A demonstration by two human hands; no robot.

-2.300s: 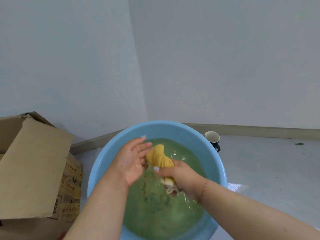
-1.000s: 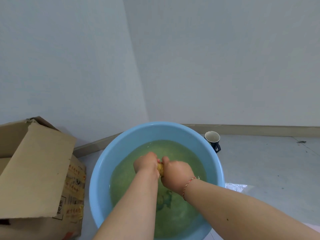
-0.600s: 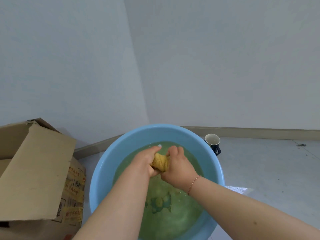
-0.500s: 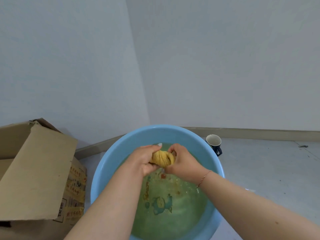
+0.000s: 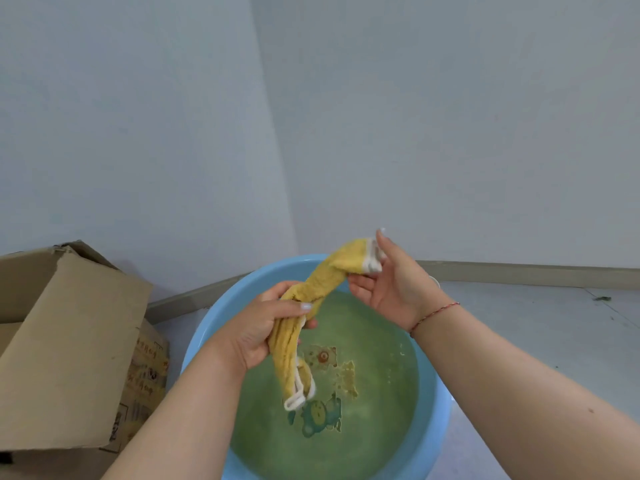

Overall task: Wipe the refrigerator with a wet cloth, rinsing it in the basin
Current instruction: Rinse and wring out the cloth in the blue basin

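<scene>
Open cardboard box (image 5: 69, 344) at left with printed side, baseboard (image 5: 519, 270) along the wall, small dark scrap (image 5: 602, 298), perhaps debris, on the floor (image 5: 540, 327)

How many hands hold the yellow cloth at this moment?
2. The left hand grips the yellow cloth near its middle; the right hand pinches its upper end, above the blue basin.

Yellow cloth (image 5: 313, 299) of nubbly terry with white stitched edging, smooth glossy blue plastic basin (image 5: 221, 313), matt brown cardboard box (image 5: 69, 341) with printed side, matt painted wall (image 5: 415, 116), smooth pale floor (image 5: 536, 323)
</scene>
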